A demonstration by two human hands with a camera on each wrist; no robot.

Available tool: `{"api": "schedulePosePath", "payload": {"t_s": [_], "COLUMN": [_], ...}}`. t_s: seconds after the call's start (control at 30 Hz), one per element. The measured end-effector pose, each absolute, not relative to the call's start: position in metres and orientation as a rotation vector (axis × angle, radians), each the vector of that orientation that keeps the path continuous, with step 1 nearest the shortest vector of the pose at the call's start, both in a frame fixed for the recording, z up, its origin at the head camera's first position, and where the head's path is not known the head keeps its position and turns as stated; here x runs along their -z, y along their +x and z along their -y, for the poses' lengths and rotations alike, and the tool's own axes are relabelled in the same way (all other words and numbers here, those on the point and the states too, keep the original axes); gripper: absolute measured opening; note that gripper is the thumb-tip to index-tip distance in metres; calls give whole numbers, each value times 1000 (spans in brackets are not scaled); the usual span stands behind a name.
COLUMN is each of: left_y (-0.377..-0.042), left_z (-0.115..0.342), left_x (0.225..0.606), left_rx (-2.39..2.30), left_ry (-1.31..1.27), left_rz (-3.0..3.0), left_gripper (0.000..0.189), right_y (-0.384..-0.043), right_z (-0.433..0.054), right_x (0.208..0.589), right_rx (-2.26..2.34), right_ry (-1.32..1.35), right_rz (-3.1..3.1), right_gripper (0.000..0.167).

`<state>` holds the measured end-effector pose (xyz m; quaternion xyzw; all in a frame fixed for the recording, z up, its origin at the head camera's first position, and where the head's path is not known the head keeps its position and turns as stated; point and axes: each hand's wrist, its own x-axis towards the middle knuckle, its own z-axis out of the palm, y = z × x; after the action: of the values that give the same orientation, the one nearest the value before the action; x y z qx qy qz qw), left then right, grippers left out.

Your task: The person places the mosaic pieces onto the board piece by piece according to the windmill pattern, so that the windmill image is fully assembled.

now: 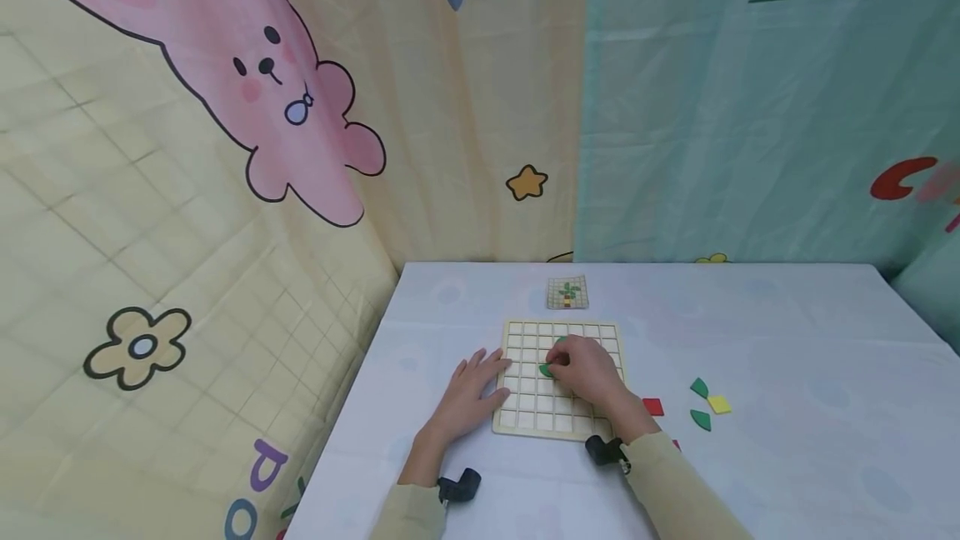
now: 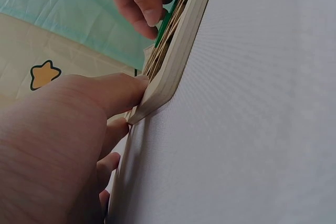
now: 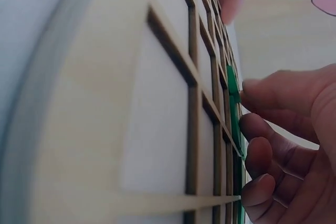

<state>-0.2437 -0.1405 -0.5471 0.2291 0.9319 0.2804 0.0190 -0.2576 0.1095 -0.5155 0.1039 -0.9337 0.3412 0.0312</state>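
Observation:
A pale wooden grid board (image 1: 498,422) lies on the table. My left hand (image 1: 465,398) rests at its left edge, fingers spread, the thumb touching the rim in the left wrist view. Over the upper middle of the grid is my right hand (image 1: 588,369), its thumb and fingertips curled together at a green leaf-shaped piece (image 1: 546,371). In the right wrist view the thumb touches a slightly raised green piece (image 3: 233,83). More green shows in the grid beside it, partly hidden by the fingers.
Behind the board lies a small pattern card (image 1: 553,300). To the right are loose pieces: a red square (image 1: 653,407), a yellow square (image 1: 719,404) and two green leaf shapes (image 1: 701,420). Another red piece (image 1: 677,444) is mostly hidden by the right sleeve. Printed curtains hang behind the table.

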Motion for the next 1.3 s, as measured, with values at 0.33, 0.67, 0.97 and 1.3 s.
{"api": "schedulePosePath", "payload": {"t_s": [0.33,0.67,0.97,1.3], "left_y": [-244,-243,-243,-243], "left_z": [140,140,139,139], "left_x": [548,549,545,545], "left_rx": [-859,-851,-862,-861], "left_ry": [706,705,695,703], "left_rz": [-2901,-2891,-2892,-2895], "left_gripper": [53,53,53,53], "right_y": [-256,-256,-258,-249], "right_z": [-117,-116,-119,-137], "right_x": [509,510,509,498], "right_rx": [-984,-1023,-983,-1013], "right_ry": [420,383,334,309], "right_rz": [2926,2923,2931,2898], "right_gripper": [12,12,15,18]}}
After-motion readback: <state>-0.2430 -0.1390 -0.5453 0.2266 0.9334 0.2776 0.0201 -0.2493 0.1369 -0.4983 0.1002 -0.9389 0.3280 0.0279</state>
